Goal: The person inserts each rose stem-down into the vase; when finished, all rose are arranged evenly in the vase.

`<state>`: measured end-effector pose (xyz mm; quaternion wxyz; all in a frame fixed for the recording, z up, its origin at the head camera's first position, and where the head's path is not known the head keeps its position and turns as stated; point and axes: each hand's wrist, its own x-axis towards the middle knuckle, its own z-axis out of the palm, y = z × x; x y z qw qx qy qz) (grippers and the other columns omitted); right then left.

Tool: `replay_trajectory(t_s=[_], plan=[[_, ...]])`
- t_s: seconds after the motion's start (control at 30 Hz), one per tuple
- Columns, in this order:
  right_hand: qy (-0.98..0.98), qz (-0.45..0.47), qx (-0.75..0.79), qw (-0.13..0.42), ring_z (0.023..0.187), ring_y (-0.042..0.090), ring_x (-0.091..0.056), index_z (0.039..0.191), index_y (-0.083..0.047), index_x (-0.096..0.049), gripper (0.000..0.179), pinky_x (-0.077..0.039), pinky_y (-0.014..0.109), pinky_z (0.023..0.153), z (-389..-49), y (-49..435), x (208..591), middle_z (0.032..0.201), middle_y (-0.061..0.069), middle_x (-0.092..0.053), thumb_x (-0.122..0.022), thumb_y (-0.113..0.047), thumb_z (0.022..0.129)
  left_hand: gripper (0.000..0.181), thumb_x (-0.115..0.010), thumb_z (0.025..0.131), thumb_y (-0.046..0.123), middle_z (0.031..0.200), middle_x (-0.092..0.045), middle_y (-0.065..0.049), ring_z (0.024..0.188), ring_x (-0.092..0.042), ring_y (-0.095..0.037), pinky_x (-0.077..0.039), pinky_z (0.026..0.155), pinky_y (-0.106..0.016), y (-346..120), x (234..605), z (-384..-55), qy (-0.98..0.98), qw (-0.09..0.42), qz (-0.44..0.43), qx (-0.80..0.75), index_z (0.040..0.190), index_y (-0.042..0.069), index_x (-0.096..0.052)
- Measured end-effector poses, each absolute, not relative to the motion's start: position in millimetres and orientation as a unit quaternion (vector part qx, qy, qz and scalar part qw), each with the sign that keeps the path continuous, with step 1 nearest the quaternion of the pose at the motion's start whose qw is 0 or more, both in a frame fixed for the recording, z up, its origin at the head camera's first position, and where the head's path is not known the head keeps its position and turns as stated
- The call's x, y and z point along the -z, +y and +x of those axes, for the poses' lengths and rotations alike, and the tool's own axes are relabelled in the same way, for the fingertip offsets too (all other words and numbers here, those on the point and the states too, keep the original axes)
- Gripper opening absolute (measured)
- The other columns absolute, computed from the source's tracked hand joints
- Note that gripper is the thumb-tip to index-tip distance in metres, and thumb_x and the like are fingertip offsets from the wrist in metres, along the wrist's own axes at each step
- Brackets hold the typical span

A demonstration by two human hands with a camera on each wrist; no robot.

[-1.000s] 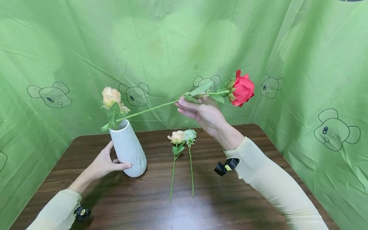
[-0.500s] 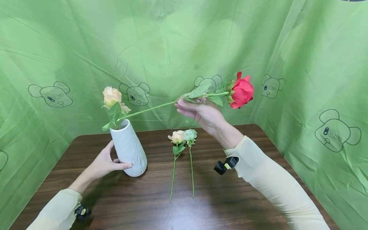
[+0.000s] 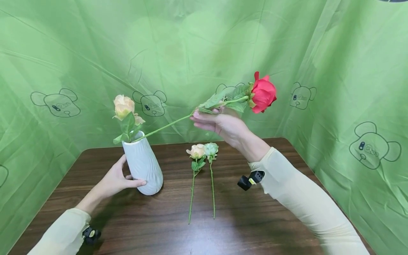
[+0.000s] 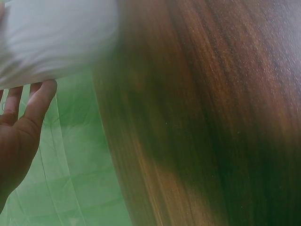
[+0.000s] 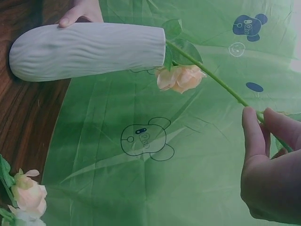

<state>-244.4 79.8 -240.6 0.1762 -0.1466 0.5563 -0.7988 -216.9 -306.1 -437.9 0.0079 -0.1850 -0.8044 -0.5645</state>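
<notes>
My left hand point(image 3: 116, 180) grips the lower part of a white ribbed vase point(image 3: 145, 166), thumb across its front; the left wrist view shows fingers against the vase point(image 4: 56, 37). A peach artificial flower point(image 3: 123, 107) stands in the vase, its leaves at the mouth. Up to the right, my right hand point(image 3: 227, 125) pinches the green stem of a red artificial rose point(image 3: 263, 94). That rose slants, bloom high on the right, stem end at the vase mouth. In the right wrist view the rose stem point(image 5: 211, 75) runs between thumb and fingers to the vase opening.
On the dark wooden table point(image 3: 165, 219) lie a second peach flower point(image 3: 196, 151) and a pale green flower point(image 3: 211, 150), side by side, stems toward me. Green cloth point(image 3: 197, 53) with bear drawings hangs behind the table and along both sides.
The red rose's bloom has moved left and a little up, its stem now steeper at the vase mouth. My right hand has shifted slightly left. The left hand and vase stay nearly still.
</notes>
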Motion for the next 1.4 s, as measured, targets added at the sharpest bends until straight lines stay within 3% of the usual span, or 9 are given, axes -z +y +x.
replay_trajectory(t_s=[0.07, 0.2, 0.3, 0.4, 0.5, 0.67, 1.03, 1.23, 1.4], plan=[[0.583, -0.155, 0.774, 0.190, 0.115, 0.029, -0.067, 0.134, 0.011, -0.046, 0.043, -0.047, 0.040, 0.108, -246, 78, 239, 0.123, 0.021, -0.067, -0.065, 0.003, 0.097, 0.097, -0.091, 0.074, 0.002, 0.134, -0.052, -0.014, 0.112, -0.063, -0.021, -0.059, 0.089, -0.034, -306, 438, -217, -0.803, 0.005, -0.185, 0.566, 0.151, 0.013, -0.033], [0.637, -0.171, 0.721, 0.213, 0.117, 0.024, -0.066, 0.129, 0.001, -0.064, 0.031, -0.022, 0.043, 0.123, -249, 73, 233, 0.132, 0.014, -0.065, -0.065, -0.007, 0.099, 0.098, -0.091, 0.074, 0.002, 0.134, -0.051, -0.015, 0.112, -0.063, -0.021, -0.059, 0.088, -0.034, -306, 440, -215, -0.803, 0.003, -0.184, 0.567, 0.151, 0.012, -0.032], [0.655, -0.177, 0.701, 0.218, 0.118, 0.025, -0.065, 0.132, -0.001, -0.064, 0.031, -0.012, 0.045, 0.125, -251, 69, 228, 0.135, 0.011, -0.064, -0.062, -0.009, 0.101, 0.099, -0.091, 0.074, 0.002, 0.135, -0.051, -0.015, 0.112, -0.063, -0.020, -0.059, 0.088, -0.034, -306, 440, -216, -0.803, 0.005, -0.183, 0.567, 0.152, 0.013, -0.031], [0.667, -0.180, 0.689, 0.217, 0.120, 0.026, -0.064, 0.135, -0.001, -0.061, 0.033, -0.011, 0.045, 0.125, -253, 67, 223, 0.137, 0.011, -0.062, -0.059, -0.009, 0.103, 0.099, -0.091, 0.074, 0.002, 0.135, -0.051, -0.014, 0.113, -0.063, -0.021, -0.059, 0.089, -0.033, -306, 438, -216, -0.802, 0.006, -0.183, 0.568, 0.152, 0.014, -0.032], [0.663, -0.190, 0.695, 0.204, 0.120, 0.027, -0.064, 0.132, 0.000, -0.060, 0.031, -0.027, 0.045, 0.122, -256, 65, 220, 0.136, 0.014, -0.063, -0.061, -0.007, 0.102, 0.098, -0.091, 0.074, 0.002, 0.134, -0.051, -0.014, 0.114, -0.062, -0.021, -0.059, 0.089, -0.033, -307, 437, -217, -0.804, 0.006, -0.183, 0.566, 0.152, 0.013, -0.032], [0.608, -0.200, 0.751, 0.164, 0.115, 0.035, -0.066, 0.120, -0.004, -0.044, 0.037, -0.055, 0.044, 0.098, -260, 56, 218, 0.123, 0.025, -0.066, -0.069, 0.003, 0.094, 0.098, -0.091, 0.074, 0.002, 0.134, -0.052, -0.014, 0.114, -0.062, -0.022, -0.059, 0.089, -0.033, -308, 436, -218, -0.806, 0.007, -0.185, 0.562, 0.152, 0.014, -0.032], [0.563, -0.177, 0.795, 0.143, 0.113, 0.040, -0.065, 0.136, 0.000, -0.041, 0.051, -0.060, 0.044, 0.088, -270, 22, 208, 0.131, 0.030, -0.059, -0.066, 0.009, 0.093, 0.099, -0.091, 0.073, 0.002, 0.134, -0.052, -0.013, 0.113, -0.063, -0.023, -0.059, 0.088, -0.035, -310, 437, -216, -0.805, 0.008, -0.181, 0.565, 0.152, 0.016, -0.033], [0.555, -0.161, 0.808, 0.113, 0.105, 0.035, -0.070, 0.122, 0.003, -0.048, 0.033, -0.061, 0.042, 0.085, -273, 14, 211, 0.127, 0.029, -0.062, -0.066, 0.007, 0.094, 0.099, -0.091, 0.074, 0.001, 0.135, -0.050, -0.015, 0.112, -0.064, -0.025, -0.060, 0.087, -0.035, -309, 439, -216, -0.802, 0.007, -0.185, 0.568, 0.152, 0.014, -0.032], [0.602, -0.166, 0.776, 0.092, 0.101, 0.035, -0.071, 0.124, 0.002, -0.053, 0.035, -0.061, 0.037, 0.084, -273, 17, 205, 0.119, 0.024, -0.066, -0.068, 0.006, 0.093, 0.098, -0.091, 0.073, 0.000, 0.134, -0.052, -0.016, 0.113, -0.064, -0.024, -0.059, 0.088, -0.036, -308, 437, -215, -0.799, 0.004, -0.184, 0.572, 0.151, 0.012, -0.032]])
